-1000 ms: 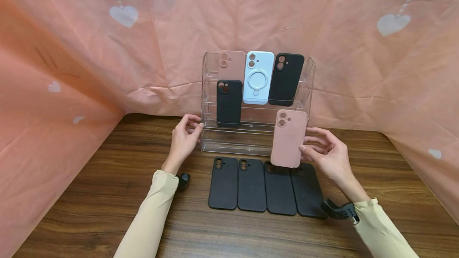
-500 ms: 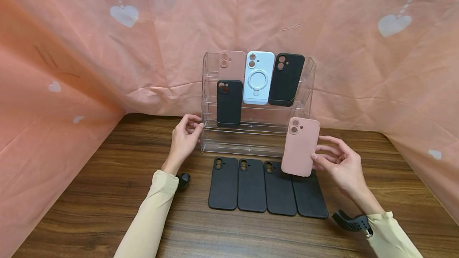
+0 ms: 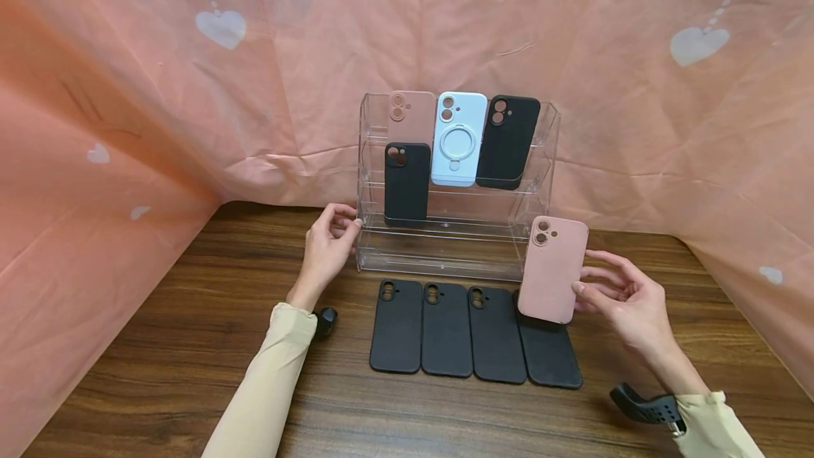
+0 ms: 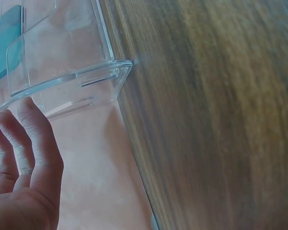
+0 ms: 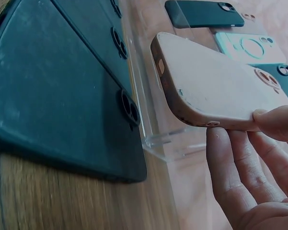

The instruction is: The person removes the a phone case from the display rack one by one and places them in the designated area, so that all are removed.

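Four black cases point(image 3: 447, 331) lie flat, side by side, on the wooden table point(image 3: 191, 373), a narrow strip of wood separating their far ends from the front edge of a clear stand point(image 3: 413, 261). The right hand point(image 3: 629, 302) pinches a pink case point(image 3: 552, 271) by its right long edge, thumb in front and fingers behind. This case is raised over the far end of the rightmost black case point(image 3: 553, 355), camera cutouts uppermost, and overlaps the stand's lower right corner in the head view (the right wrist view shows air between its bottom end and the row). The left hand point(image 3: 331, 239) grips the stand's left edge between thumb and bent fingers. On the top tier, left to right, stand a rose case point(image 3: 413, 119), a pale case point(image 3: 467, 119) bearing a ring, and an upper dark case point(image 3: 511, 136); slim margins separate the outer two from the side walls. A lower dark case point(image 3: 407, 189) stands near the left end of the next tier, which continues rightward from it to the right wall. Wood extends from each hand to the table's nearer side edge, and from the row toward the viewer. Pink fabric point(image 3: 286, 112) borders the far edge.
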### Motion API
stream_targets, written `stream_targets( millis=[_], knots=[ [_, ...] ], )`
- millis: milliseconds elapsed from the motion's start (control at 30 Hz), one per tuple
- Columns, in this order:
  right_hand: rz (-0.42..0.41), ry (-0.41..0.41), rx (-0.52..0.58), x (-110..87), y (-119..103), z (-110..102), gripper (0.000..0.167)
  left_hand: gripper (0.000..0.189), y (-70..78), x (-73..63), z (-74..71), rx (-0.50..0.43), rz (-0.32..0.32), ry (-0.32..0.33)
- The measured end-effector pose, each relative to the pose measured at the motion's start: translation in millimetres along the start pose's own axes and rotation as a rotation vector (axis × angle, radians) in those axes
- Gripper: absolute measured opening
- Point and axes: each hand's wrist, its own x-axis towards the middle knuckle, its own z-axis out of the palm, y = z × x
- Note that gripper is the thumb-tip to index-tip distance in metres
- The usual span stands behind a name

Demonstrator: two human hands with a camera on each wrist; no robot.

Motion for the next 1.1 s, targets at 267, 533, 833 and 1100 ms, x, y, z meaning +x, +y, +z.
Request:
stream_targets(
  millis=[267,533,833,1100],
  knots=[
    [0.017,0.000,0.020,-5.2,-2.0,-9.6,0.055,0.022,0.8,0.2,0.0,-0.008,-0.006,-0.002],
    [0.050,-0.005,0.018,-12.0,0.7,-24.2,0.058,0.017,-0.1,0.3,-0.4,0.009,0.021,-0.004],
    [0.123,-0.039,0.021,-20.6,1.6,-47.0,0.059,0.018,0.7,-0.5,0.0,0.012,0.020,-0.003],
    [0.177,-0.087,-0.024,-27.1,3.3,-64.9,0.056,0.018,0.6,-0.4,0.6,0.009,0.018,0.004]
  ],
)
